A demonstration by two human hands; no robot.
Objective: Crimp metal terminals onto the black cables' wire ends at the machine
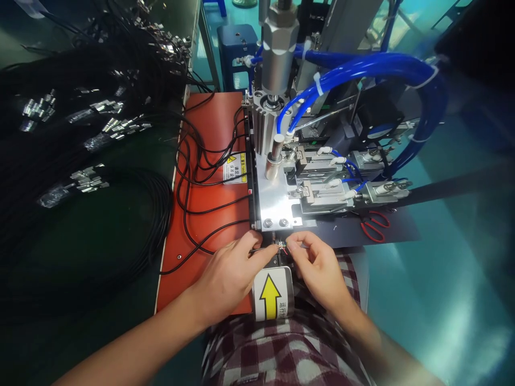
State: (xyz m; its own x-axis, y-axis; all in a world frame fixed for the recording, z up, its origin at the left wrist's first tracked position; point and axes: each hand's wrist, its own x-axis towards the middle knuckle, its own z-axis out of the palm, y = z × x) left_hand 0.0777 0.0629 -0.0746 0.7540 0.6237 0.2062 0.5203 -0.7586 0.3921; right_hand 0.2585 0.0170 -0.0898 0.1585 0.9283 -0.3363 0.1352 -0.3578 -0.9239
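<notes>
Held a thin black cable (256,250) close to its end with the left hand (233,268), bent narrow with the thumb stretched toward the stripped tip. Pinched at the far side of the loose wires (282,245) with the right hand (319,268), narrowed at thumb and forefinger. Had those wires just below the centre of the frame, near the front edge of a silver machine (277,201) and above a white label (271,297) with a yellow arrow. Saw a small, splayed bunch, pale and greenish for the most part, with a red strand slanting down to the right. Could not make out the outermost ends, too small and partly covered by fingers. Noticed further black cords (233,202) looping over the red table (173,289) left of centre, shiny metal plugs (90,178) at upper left, and red-handled scissors (369,220) right of centre.
</notes>
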